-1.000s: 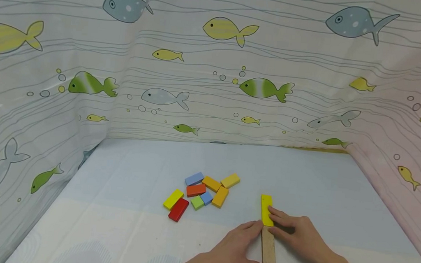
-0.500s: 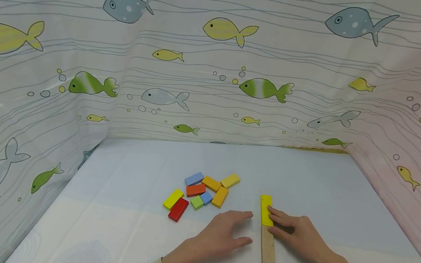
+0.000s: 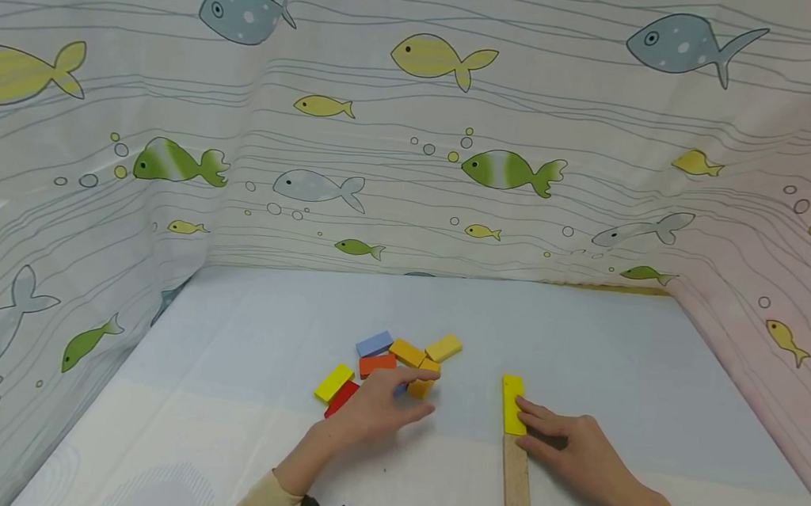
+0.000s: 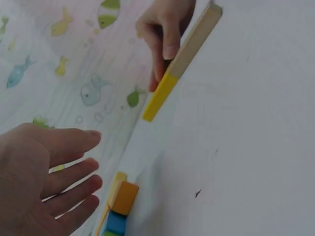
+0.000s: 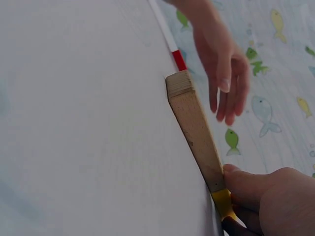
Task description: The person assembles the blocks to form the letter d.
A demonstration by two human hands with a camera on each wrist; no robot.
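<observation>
My left hand [image 3: 367,411], thumb and fingers parted and holding nothing, hung above colored blocks [image 3: 377,362] nearer the left edge of the counter [image 3: 226,350]. My right hand [image 3: 579,453], fingers loosely bent, only touched the right side of a yellow block [image 3: 511,400] nearer the right edge; a bare wooden block [image 3: 517,478] met its end, running away from the back edge.

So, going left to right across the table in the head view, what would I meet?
Leftmost yellow block, far blue block, far orange block, pale yellow block, bright yellow block end to end with the wooden block, right hand.
</observation>
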